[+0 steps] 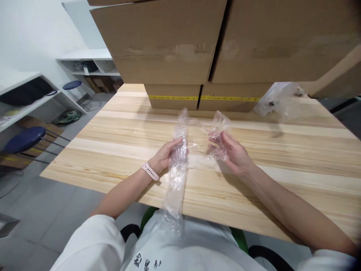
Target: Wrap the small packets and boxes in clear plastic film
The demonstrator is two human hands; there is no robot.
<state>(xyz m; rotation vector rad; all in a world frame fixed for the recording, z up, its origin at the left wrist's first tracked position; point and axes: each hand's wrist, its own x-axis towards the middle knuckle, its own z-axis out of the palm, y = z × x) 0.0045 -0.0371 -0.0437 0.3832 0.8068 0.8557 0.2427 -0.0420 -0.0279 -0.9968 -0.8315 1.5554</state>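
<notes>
At the left of the frame's middle, the left hand [166,154] (a pale watch [150,171] on its wrist) is closed around a long twisted length of clear film [178,165], thumb on the near side and fingers wrapped behind it. That length runs almost straight up and down the picture, from just above the hand down past the table [282,150] edge to the person's white shirt [197,244] at the bottom centre. From the left hand's grip a thin, slack web of the same film stretches rightward across the centre to the right hand [232,150], which pinches a crumpled bunch of it between thumb and fingertips, the other fingers loosely curled. So the film lies between the two hands, its bulk on the left one's side. It is transparent, wrinkled and glossy, with the wood grain showing through. At the upper right, well apart, lies a loose bag [275,98] before stacked boxes [214,49].
</notes>
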